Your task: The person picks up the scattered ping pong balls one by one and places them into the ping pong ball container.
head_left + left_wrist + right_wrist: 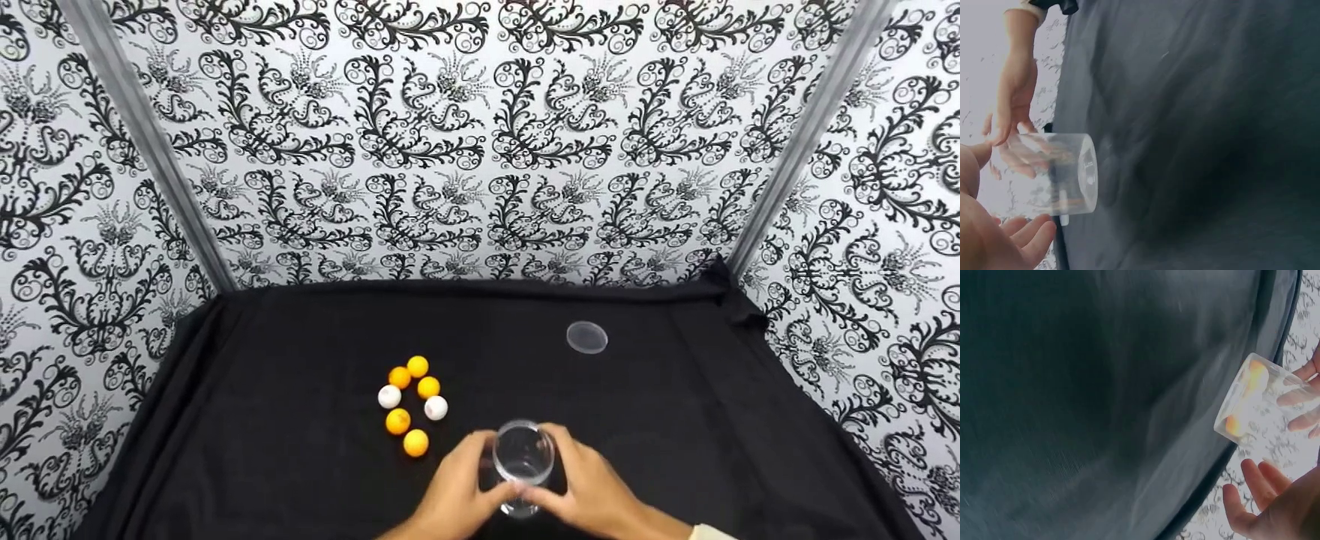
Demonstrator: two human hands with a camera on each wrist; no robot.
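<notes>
A clear, open-topped plastic jar point(523, 455) is held between both hands near the front of the black cloth. My left hand point(459, 484) grips its left side and my right hand point(591, 480) its right, the thumbs meeting at the near side. In the left wrist view the jar point(1069, 174) appears sideways, its base off the cloth. Orange balls show through the jar's wall point(1272, 402) in the right wrist view; nothing inside it shows from above. Left of the hands lie several orange table tennis balls point(415, 442) and two white ones point(436, 408).
A clear round lid point(586, 337) lies flat toward the back right of the black cloth point(300, 450). Patterned black-and-white panels point(480, 150) stand behind and on both sides, joined by grey posts point(165, 157). Bunched cloth point(724, 289) sits at the back right corner.
</notes>
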